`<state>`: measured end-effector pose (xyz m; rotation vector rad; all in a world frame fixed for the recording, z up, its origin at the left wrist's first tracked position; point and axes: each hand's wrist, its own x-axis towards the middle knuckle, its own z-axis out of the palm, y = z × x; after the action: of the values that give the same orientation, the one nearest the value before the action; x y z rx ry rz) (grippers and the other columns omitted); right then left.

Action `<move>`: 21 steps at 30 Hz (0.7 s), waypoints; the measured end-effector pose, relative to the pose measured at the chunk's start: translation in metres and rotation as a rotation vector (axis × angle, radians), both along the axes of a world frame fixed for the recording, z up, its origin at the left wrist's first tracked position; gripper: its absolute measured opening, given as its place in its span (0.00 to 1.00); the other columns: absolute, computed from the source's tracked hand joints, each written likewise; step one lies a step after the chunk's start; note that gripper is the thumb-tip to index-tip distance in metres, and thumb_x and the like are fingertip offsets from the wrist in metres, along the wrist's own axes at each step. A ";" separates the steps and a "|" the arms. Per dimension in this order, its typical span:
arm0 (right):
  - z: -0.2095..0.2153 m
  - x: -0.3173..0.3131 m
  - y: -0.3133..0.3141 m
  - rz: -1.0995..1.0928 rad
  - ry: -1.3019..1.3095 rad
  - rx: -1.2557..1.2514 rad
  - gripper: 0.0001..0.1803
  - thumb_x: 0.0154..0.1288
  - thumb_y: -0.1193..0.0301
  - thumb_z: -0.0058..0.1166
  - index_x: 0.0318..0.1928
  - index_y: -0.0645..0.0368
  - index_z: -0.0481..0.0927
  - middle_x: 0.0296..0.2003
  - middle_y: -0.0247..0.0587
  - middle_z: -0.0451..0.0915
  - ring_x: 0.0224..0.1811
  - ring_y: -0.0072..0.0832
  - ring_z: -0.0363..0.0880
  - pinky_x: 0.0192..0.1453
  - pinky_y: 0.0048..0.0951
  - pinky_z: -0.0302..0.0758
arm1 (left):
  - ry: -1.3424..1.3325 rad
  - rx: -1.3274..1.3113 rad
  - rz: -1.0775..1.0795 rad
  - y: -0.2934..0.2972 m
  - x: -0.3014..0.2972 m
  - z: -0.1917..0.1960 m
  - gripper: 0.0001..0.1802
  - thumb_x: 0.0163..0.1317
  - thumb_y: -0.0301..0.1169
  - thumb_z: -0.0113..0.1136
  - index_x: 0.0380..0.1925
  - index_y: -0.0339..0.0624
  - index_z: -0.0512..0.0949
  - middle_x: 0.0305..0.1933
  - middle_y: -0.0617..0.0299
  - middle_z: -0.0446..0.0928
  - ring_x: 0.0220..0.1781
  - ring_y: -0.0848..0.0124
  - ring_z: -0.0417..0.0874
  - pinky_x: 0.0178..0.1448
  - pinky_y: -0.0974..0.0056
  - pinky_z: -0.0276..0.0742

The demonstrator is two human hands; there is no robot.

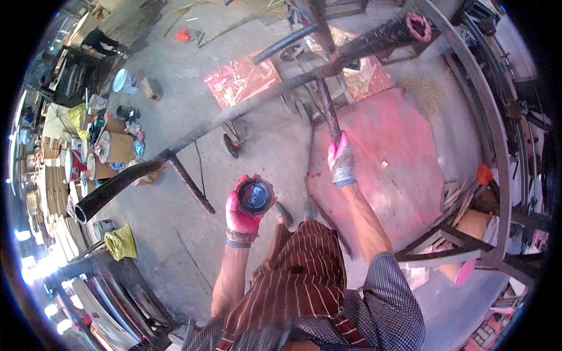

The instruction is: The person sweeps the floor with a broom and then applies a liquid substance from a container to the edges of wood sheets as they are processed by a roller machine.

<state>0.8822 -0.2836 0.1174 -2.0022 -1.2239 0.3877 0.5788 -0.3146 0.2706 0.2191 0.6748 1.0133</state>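
Note:
My left hand (243,217), stained pink-red and wearing a wristband, is wrapped around a small dark round can (255,195) with a dark liquid surface showing in its open top. My right hand (341,159), in a pink-stained glove, grips a dark upright metal bar (328,108) that rises to a long dark metal pipe (234,114) running diagonally across the view. A second pipe (380,38) with a pink-painted end crosses near the top. My striped cloth hangs between my arms.
A large red-painted sheet (386,158) lies on the concrete floor under the right hand. A smaller red panel (240,79) lies further off. Drums and buckets (114,146) stand at the left, and a curved metal frame (486,117) runs along the right.

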 end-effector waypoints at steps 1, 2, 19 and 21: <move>0.003 -0.002 0.014 0.015 0.000 -0.106 0.33 0.63 0.71 0.54 0.66 0.66 0.58 0.51 0.63 0.72 0.52 0.54 0.73 0.57 0.49 0.71 | -0.010 -0.002 0.028 0.000 -0.006 0.004 0.33 0.62 0.53 0.55 0.64 0.51 0.68 0.67 0.57 0.68 0.66 0.45 0.70 0.63 0.35 0.70; 0.006 -0.009 0.031 0.011 -0.110 -0.008 0.33 0.62 0.70 0.55 0.65 0.66 0.60 0.51 0.63 0.73 0.51 0.54 0.73 0.56 0.49 0.71 | -0.024 -0.004 0.063 0.000 -0.012 0.007 0.33 0.62 0.52 0.56 0.64 0.49 0.68 0.66 0.56 0.69 0.65 0.47 0.72 0.62 0.36 0.72; -0.059 0.184 0.212 0.204 0.620 -0.310 0.26 0.68 0.51 0.49 0.57 0.54 0.74 0.29 0.32 0.75 0.24 0.21 0.71 0.26 0.30 0.70 | -0.067 0.111 0.312 -0.037 -0.004 -0.059 0.26 0.64 0.50 0.58 0.60 0.58 0.72 0.57 0.66 0.77 0.55 0.70 0.80 0.51 0.53 0.82; -0.049 0.179 0.196 0.191 0.632 -0.311 0.25 0.69 0.51 0.48 0.57 0.54 0.74 0.29 0.31 0.74 0.23 0.20 0.70 0.25 0.30 0.69 | -0.105 0.104 0.344 -0.034 -0.001 -0.055 0.26 0.64 0.50 0.58 0.60 0.57 0.72 0.56 0.66 0.77 0.54 0.70 0.80 0.51 0.54 0.82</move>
<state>1.0608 -0.0881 0.0689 -1.7895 -0.9808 1.2616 0.5780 -0.3481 0.2155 0.1417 0.5752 1.3824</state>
